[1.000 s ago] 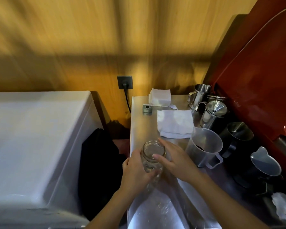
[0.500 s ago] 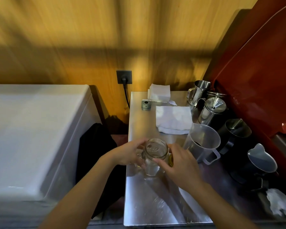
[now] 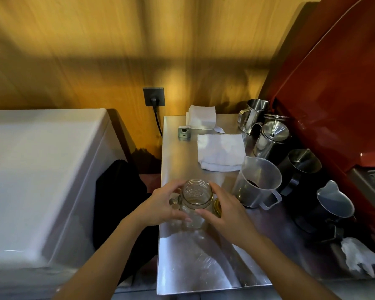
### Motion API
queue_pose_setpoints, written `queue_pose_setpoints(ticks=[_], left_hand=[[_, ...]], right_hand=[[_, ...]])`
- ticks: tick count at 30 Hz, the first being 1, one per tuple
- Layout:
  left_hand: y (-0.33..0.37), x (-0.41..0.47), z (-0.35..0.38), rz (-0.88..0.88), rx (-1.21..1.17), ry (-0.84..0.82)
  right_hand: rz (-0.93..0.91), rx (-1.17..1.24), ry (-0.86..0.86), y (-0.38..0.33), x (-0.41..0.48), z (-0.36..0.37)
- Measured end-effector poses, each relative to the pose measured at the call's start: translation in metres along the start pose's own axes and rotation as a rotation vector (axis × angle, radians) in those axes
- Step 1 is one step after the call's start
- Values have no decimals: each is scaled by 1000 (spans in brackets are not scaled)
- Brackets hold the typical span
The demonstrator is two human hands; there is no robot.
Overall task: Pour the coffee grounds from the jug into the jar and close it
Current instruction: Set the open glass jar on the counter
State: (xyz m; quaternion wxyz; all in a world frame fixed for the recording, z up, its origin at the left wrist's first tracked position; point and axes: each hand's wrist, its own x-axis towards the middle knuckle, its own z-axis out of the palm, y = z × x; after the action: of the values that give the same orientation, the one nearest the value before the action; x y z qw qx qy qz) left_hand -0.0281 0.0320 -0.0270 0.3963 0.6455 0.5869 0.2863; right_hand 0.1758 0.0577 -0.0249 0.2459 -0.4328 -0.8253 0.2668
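Observation:
A clear glass jar with a threaded mouth and a side handle stands open and empty on the steel counter. My left hand wraps its left side by the handle. My right hand holds its right side, and a gold lid shows under that palm, partly hidden. A translucent plastic jug with dark coffee grounds at its bottom stands just right of the jar, its handle toward me.
Folded white cloths lie behind the jar. Steel pitchers, a French press and dark jugs line the right side by a red machine. A white appliance stands left; crumpled paper lies front right.
My left hand slid from under the jar up to its left side by the handle. The right hand shifted to the jar's right side, with the gold lid now showing beneath it.

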Motion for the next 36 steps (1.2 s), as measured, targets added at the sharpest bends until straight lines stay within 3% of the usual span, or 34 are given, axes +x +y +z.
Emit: queue_pose_setpoints(ticks=[12,16,19,22,27,30,36], left_hand=[[-3,-3,0,14,-88,13],[-6,-3,2,-26,-121,23],[-9,-3,4,-39,-163,25],[-10,-4,5,-54,-187,31],[-5,-6,8,-83,-221,44],[-5,-7,9,-87,-242,48],[-7,-9,11,-78,-275,64]], right_hand=[[-35,82,39,5,-5,-12],[-3,116,353,14,-11,-27],[98,1,611,23,-12,-33],[226,-69,755,30,-16,-34],[535,153,730,51,-17,-32],[597,415,659,63,-21,-30],[593,708,619,74,-22,-36]])
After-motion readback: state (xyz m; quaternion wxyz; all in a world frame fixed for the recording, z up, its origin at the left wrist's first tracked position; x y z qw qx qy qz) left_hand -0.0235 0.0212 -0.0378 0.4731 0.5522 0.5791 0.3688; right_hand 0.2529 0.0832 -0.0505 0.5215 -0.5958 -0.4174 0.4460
